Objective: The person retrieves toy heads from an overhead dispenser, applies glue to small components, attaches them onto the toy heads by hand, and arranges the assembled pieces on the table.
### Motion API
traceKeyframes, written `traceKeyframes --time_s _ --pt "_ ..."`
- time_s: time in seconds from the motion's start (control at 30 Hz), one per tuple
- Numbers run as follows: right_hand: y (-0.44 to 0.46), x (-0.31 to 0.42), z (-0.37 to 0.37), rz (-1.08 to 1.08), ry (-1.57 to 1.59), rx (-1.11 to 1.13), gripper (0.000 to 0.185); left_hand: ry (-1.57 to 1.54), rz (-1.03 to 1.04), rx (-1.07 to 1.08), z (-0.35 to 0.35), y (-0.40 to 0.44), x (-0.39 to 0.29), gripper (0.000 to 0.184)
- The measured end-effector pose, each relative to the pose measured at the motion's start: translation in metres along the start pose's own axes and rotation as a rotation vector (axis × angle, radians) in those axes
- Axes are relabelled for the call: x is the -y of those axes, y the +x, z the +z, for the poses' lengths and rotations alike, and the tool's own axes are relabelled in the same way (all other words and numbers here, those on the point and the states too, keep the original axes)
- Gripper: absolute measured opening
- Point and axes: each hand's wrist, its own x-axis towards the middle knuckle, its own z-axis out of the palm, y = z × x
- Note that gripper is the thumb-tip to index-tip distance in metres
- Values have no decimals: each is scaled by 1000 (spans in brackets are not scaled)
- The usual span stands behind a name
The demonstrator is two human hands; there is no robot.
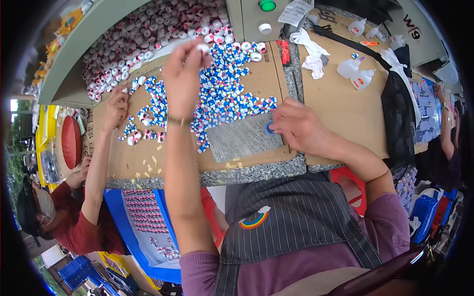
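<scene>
At the far left, a red bowl point(71, 142) stood near a co-worker's hand point(116, 108), which was at the left fringe of the small blue-and-white pieces point(217, 93). A blue tray point(165, 209) with rows of pink-and-white pieces lay below the near stone edge point(247, 173) of the worktop. Beyond, a large heap of round pieces point(158, 34) filled the far left, reaching the small ones. The left hand point(185, 66) was over the far part of the spread, well apart from the co-worker's, its thumb and fingers closed on a white piece point(203, 48), which looked ring-shaped, though blur made that uncertain. The small pieces crowded round it, leaving little gap there; the grey slab point(244, 137), near and to the right, gave a flatter space up to the stone edge. At the slab's right side, the right hand point(298, 127) pinched a blue disc point(269, 129) between nearly closed fingertips, with cardboard point(340, 118) stretching farther right. A red cutter point(285, 53) lay beyond it by the dark seam, then a white cloth point(313, 54), bottles point(363, 79) and, by the right edge, a black mesh bag point(397, 121).
</scene>
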Motion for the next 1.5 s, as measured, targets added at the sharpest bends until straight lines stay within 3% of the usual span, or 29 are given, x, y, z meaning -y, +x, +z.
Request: traceKeyframes --time_s 0.07,0.2,0.3,0.4,0.9,1.0,1.2,1.33,1.43,1.5 --pt "0 -1 1 7 90 -46 11 -447 -226 65 -1 -44 -17 23" --pt "5 0 -4 150 394 -140 10 -758 -299 85 6 -121 -6 28" --pt "8 9 -4 428 848 -236 9 -744 -359 46 18 -149 -3 28" --pt "13 21 -4 396 965 -267 11 -608 -327 44 26 -162 1 28" --pt "12 26 18 331 811 -238 10 -526 -277 15 38 -166 -4 29" --pt "3 25 25 282 849 -270 7 -448 -192 -18 44 -174 -2 30" --pt "0 33 23 134 588 -272 5 -339 -149 -70 49 -181 -15 23" --pt "17 48 -9 71 239 37 16 -433 -291 10 38 -184 -20 22" --pt "43 90 -40 48 105 12 27 -461 -282 -59 25 -188 -20 24" --pt "36 91 -60 -110 355 -6 47 -498 -238 -78 17 -192 -19 27"
